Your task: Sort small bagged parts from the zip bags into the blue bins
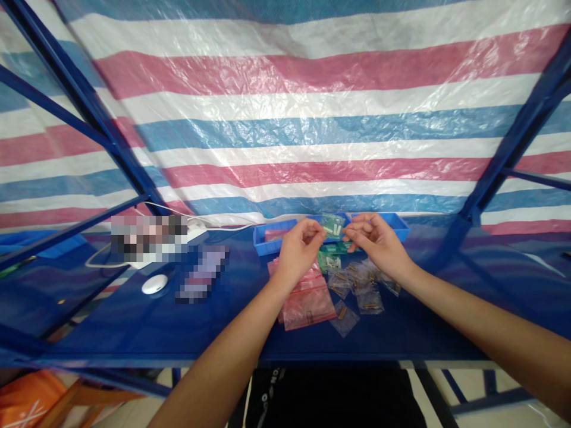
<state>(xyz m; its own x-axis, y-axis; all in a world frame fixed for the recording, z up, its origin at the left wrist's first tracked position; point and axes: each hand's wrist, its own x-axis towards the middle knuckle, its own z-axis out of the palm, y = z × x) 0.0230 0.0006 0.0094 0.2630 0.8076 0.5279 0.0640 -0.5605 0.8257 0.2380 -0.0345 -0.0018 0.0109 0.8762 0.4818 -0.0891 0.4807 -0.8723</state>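
Note:
My left hand [298,248] and my right hand [375,241] are raised together over the blue table [134,321], each pinching one side of a small clear green-tinted bag [332,226]. Below them lie pink zip bags [307,302], green bags [329,259] and several small clear bags [362,284] that hold brass-coloured parts. Both hands are closed in a pinch on the held bag.
Two blue plastic trays [273,235] stand behind the hands against a striped red, white and blue tarp. A white round device [154,283] and a white cable [209,227] lie to the left. Blue frame bars [84,95] slope at both sides.

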